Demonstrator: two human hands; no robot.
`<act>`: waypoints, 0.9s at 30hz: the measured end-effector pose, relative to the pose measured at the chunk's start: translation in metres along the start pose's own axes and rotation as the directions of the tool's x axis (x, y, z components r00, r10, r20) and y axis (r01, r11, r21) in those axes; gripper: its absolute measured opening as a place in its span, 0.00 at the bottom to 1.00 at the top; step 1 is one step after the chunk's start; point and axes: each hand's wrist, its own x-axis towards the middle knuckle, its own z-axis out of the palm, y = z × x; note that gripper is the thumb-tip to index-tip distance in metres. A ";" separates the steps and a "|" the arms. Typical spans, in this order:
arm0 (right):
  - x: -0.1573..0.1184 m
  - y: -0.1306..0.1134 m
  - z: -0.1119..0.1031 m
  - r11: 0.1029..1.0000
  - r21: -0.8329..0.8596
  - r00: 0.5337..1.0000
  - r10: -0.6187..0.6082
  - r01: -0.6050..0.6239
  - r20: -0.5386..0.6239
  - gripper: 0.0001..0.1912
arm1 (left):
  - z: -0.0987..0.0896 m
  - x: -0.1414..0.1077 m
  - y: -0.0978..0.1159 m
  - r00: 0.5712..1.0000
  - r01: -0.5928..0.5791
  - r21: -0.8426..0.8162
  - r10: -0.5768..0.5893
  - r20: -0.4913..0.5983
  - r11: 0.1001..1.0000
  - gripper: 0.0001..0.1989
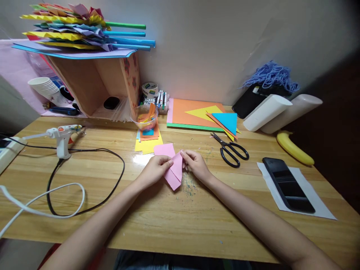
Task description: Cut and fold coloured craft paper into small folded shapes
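A piece of pink paper (pixel 174 171), partly folded with a crease running down it, is between my two hands just above the wooden table. My left hand (pixel 155 169) pinches its left side between thumb and fingers. At the upper right corner of the paper, my right hand (pixel 196 164) also pinches, thumb against fingertips. Another pink sheet (pixel 164 150) shows just behind them, partly hidden by my left hand. Black-handled scissors (pixel 229 149) lie to the right of my right hand, blades pointing back left.
A white glue gun (pixel 62 140) stands at left, its cord (pixel 123 168) looping over the table. A clear bowl (pixel 144 118) of paper strips sits at the back. Coloured sheets (pixel 194 112), a phone (pixel 287 183), a banana (pixel 294 148) and paper rolls (pixel 267 112) are to the right.
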 end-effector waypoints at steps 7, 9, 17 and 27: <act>0.003 0.004 0.001 1.000 0.020 0.997 0.004 -0.002 -0.080 0.13 | 0.001 -0.001 -0.001 1.000 -0.009 0.057 0.010 -0.014 0.998 0.16; 0.003 0.005 0.001 0.998 0.054 0.996 0.040 -0.035 -0.082 0.13 | 0.001 -0.001 -0.001 1.000 -0.014 0.070 0.015 -0.014 0.997 0.16; 0.003 0.000 -0.002 0.998 0.063 0.998 0.009 -0.005 -0.067 0.13 | 0.002 -0.001 0.000 1.000 -0.015 0.074 0.016 -0.001 0.997 0.14; 0.004 0.008 -0.001 0.998 0.051 0.997 0.041 -0.038 -0.065 0.13 | 0.002 -0.001 -0.001 1.000 0.001 0.091 -0.002 0.008 0.996 0.15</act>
